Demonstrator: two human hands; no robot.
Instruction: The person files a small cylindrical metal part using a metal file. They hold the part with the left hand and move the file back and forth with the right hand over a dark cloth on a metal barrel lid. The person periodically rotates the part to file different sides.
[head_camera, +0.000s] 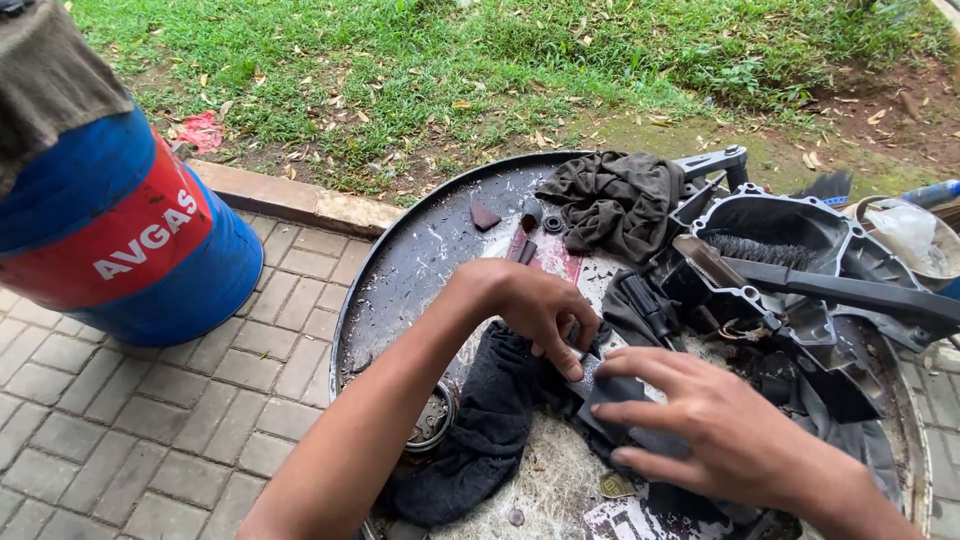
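Head view: left hand (535, 310) pinches a small dark part (583, 345) at the drum top's (400, 270) middle. Right hand (700, 420), fingers spread flat, presses a dark cloth (480, 440) beside it, gripping nothing.

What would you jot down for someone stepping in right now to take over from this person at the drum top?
Left hand: fingers curled on a small dark part, pressing it onto the dark grey cloth.
Right hand: flat on the dark sheet beside it, holding it down.
Nearby on the drum top: black engine cover with a brush lying in it, a crumpled brown rag, small loose parts near the far rim, a bearing ring by the left forearm.
Done: the cover is off and lying open. Left: the small part is in hand; I cannot tell how clean it is.
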